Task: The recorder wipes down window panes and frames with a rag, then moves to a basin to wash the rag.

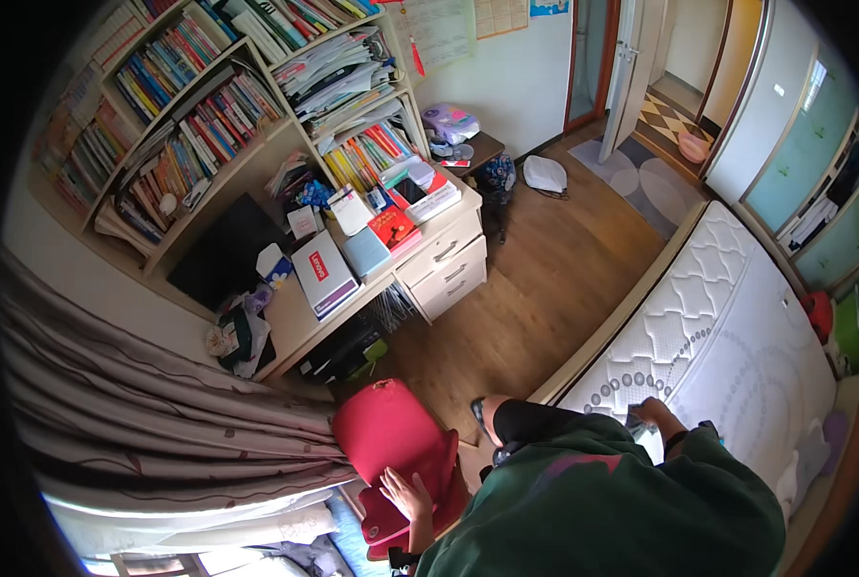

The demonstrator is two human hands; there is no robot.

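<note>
My left hand (405,493), fingers spread, is at a red fabric-covered chair (393,433) beside the curtain. Whether its palm touches the cover, I cannot tell. On my other side, my right hand (649,411) is closed around a small grey-and-white item (644,435), possibly a cloth, mostly hidden by the hand and my green shirt. Behind that hand lies a bare white quilted mattress (689,317) with a grey dotted pattern, set in a wooden bed frame (617,310).
A desk (292,317) bears a Lenovo box (323,272), books and a dark monitor (227,249) under packed bookshelves (263,130). Curtains (184,404) hang at left. Past the wooden floor (538,267), a white bag (545,174) lies near the open door (628,79).
</note>
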